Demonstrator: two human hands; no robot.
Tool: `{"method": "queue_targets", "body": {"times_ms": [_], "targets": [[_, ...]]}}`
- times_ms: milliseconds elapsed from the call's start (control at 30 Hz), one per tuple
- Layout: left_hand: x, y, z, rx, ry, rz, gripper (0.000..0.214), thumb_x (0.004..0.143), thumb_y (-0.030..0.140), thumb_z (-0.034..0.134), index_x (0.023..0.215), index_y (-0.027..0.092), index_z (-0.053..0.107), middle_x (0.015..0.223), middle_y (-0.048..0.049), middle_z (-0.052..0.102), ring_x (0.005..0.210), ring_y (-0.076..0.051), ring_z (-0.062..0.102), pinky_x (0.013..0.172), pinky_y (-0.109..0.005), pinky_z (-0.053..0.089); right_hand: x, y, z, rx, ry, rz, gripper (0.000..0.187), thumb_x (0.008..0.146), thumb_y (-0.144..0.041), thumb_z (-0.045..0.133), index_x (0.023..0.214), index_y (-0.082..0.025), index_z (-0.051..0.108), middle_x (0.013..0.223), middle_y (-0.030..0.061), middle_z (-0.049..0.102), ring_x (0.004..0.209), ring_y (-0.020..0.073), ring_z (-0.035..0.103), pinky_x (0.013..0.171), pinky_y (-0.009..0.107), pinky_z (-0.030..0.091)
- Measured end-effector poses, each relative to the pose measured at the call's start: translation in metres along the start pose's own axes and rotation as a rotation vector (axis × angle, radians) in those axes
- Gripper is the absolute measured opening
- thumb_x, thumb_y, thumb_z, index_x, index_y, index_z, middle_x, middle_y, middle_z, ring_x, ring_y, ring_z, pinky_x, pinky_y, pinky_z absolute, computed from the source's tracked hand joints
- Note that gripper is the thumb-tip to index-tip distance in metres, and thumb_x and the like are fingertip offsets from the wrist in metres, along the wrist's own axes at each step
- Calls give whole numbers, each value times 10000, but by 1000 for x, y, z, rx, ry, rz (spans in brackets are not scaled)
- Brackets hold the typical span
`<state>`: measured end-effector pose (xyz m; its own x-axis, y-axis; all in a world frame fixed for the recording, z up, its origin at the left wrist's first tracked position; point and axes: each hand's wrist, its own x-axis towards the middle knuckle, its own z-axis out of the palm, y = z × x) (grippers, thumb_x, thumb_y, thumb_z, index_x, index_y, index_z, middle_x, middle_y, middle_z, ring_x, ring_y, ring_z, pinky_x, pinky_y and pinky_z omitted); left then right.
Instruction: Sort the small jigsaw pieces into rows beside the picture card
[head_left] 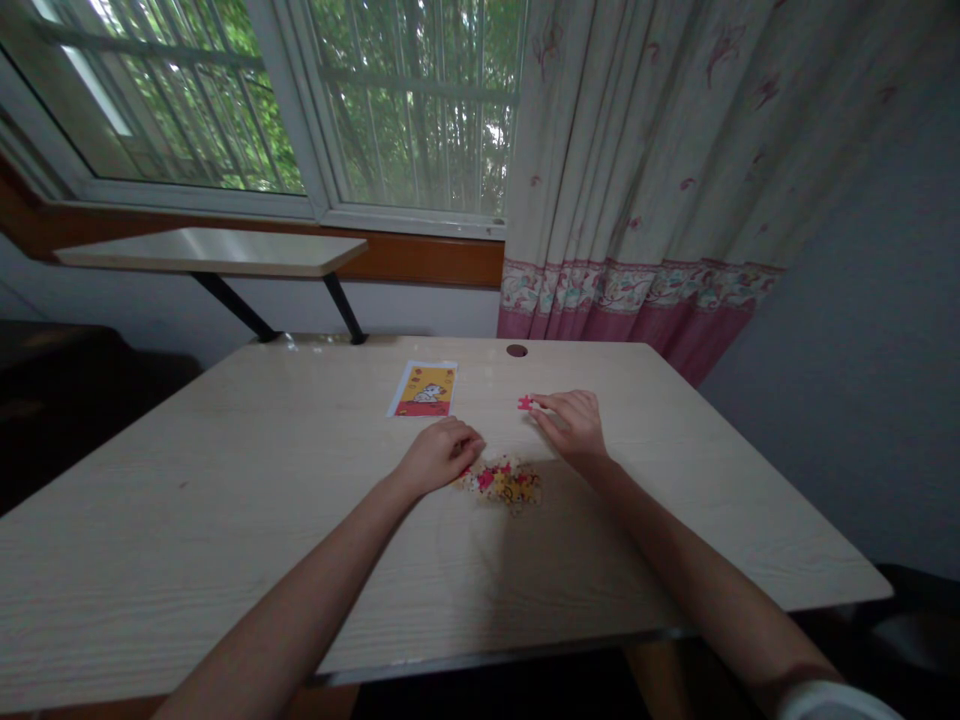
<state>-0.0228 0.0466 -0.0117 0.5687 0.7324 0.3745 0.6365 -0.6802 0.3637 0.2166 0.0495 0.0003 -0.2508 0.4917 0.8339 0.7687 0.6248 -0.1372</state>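
Note:
A small heap of red, yellow and white jigsaw pieces (506, 482) lies on the pale wooden table (225, 500). My left hand (442, 452) rests curled at the heap's left edge, fingers closed; whether it holds a piece is hidden. My right hand (574, 420) lies just beyond the heap, its fingertips pinching a single red puzzle piece (524, 402) against the tabletop. A yellow and red picture card (423, 389) with a cartoon figure lies flat behind my left hand.
A round cable hole (516, 350) sits near the table's far edge. A narrow shelf (210, 250) on black brackets juts out under the window. A flowered curtain (645, 200) hangs at the back right. The table's right edge drops off beside a grey wall.

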Motion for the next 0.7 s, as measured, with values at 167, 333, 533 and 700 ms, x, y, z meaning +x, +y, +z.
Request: {"method": "queue_targets", "body": {"times_ms": [167,333,533,700], "targets": [[-1,-2,1,-9,2,1,224,853,280,444,797,160,625,724,-46,629,707,-158,556,676,-273,419,-2,0,2,32,-14,36,170,819,-327,574,936,-233,653,799,11,670,745,132,570,775,303,323],[-1,1,2,6,2,1,232,855,278,438,792,158,625,723,-51,624,716,-161,549,677,-271,414,1,6,12,114,-121,149,181,809,-344,575,916,-223,656,824,26,672,803,149,578,774,297,351],[0,5,2,6,-11,7,247,861,277,422,790,155,625,696,-52,616,705,-162,540,662,-262,411,28,32,60,204,-213,265,197,776,-328,586,918,-215,664,820,25,672,740,145,574,714,268,398],[0,5,1,3,2,-9,242,860,268,424,794,159,630,694,-49,616,695,-161,539,662,-265,409,59,48,112,189,-313,402,242,778,-332,552,950,-205,665,822,21,670,711,137,581,686,251,423]]}}
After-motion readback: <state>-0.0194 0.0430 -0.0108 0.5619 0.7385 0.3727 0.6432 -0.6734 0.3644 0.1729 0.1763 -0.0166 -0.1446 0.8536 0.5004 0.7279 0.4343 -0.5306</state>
